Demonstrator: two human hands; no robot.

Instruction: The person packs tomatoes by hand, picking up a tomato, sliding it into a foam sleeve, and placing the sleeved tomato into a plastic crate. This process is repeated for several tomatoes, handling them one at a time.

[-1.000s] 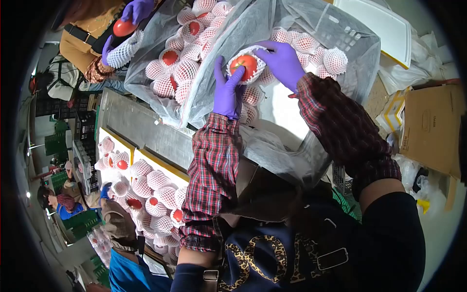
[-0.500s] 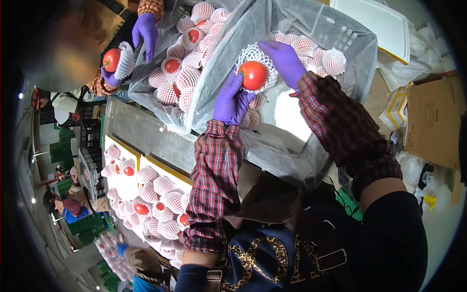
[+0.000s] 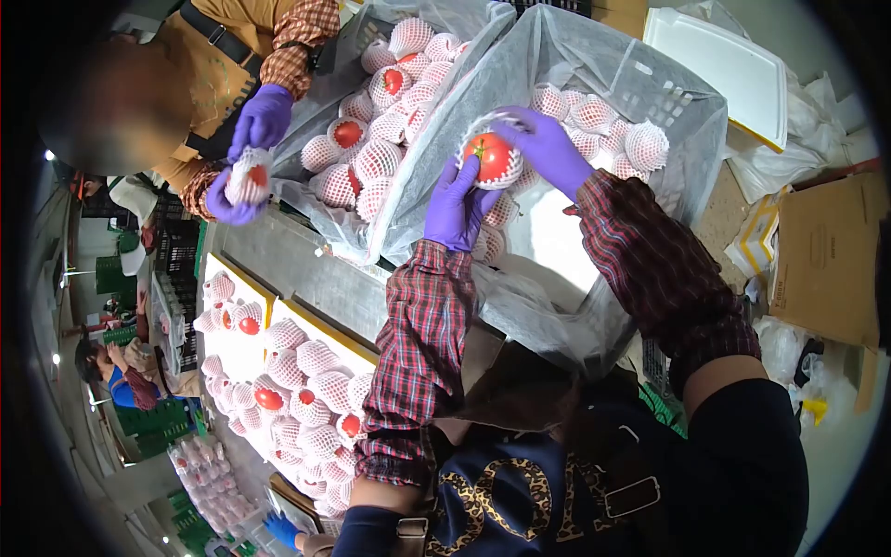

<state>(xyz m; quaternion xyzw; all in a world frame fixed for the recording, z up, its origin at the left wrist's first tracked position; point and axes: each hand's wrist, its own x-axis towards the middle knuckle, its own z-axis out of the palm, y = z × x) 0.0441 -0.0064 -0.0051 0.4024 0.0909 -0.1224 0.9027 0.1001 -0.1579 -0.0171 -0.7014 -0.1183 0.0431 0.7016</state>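
Purple gloves cover both hands. My left hand (image 3: 457, 206) holds a red tomato (image 3: 492, 160) from below, its thumb on the front of the fruit. White foam netting wraps round the tomato's sides, leaving the red face and green stem bare. My right hand (image 3: 549, 153) pinches the upper edge of that netting, its fingers bent over it. Both hands are above a crate lined with translucent sheeting (image 3: 436, 158), where netted tomatoes (image 3: 594, 115) lie along the far side and beneath my hands.
A second lined crate of netted tomatoes (image 3: 378, 160) adjoins on the left. Beyond it a co-worker's gloved hands hold a netted tomato (image 3: 249, 180). White boxes of netted tomatoes (image 3: 311, 357) stand at lower left. A cardboard box (image 3: 829, 255) and white lid (image 3: 715, 70) are at right.
The netting now reaches further round my tomato, and my right hand has closed over its top edge. The co-worker's hands have come together around their tomato, lower in view.
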